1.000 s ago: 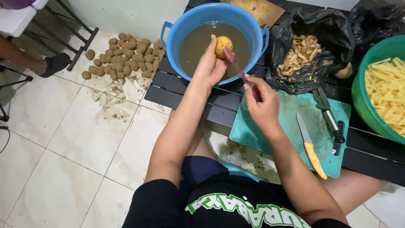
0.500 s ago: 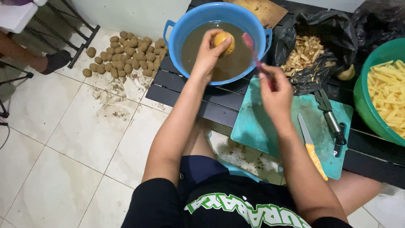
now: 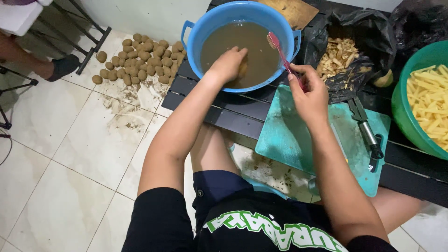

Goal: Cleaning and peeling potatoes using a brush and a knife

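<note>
While a heap of muddy potatoes [image 3: 142, 58] lies on the tiled floor [image 3: 60, 177] at the far left, the left hand [image 3: 228, 65] is down in the blue basin [image 3: 193, 39] of brown water, fingers curled round a potato [image 3: 242, 69] that shows only as a yellow sliver at the fingertips; how much of it sits under the water is hard to tell. Wet and rounded, that potato looks firm but slippery, so a full wrap of the palm seems a safer hold than a fingertip pinch. Just right of it, the right hand [image 3: 310, 93] pinches the handle of a pink toothbrush [image 3: 281, 53], thumb and fingers pressed together, bristles raised over the basin's rim. Below that hand lies a teal cutting board [image 3: 289, 140] with a dark peeler [image 3: 366, 133] along its right side. Behind sits a black bag of peelings [image 3: 343, 60], and at the far right a green bowl of cut potato strips [image 3: 431, 109]. Room is tight: the basin rim, bag and bowl crowd the slatted table [image 3: 224, 112], leaving the board as the open stretch.
</note>
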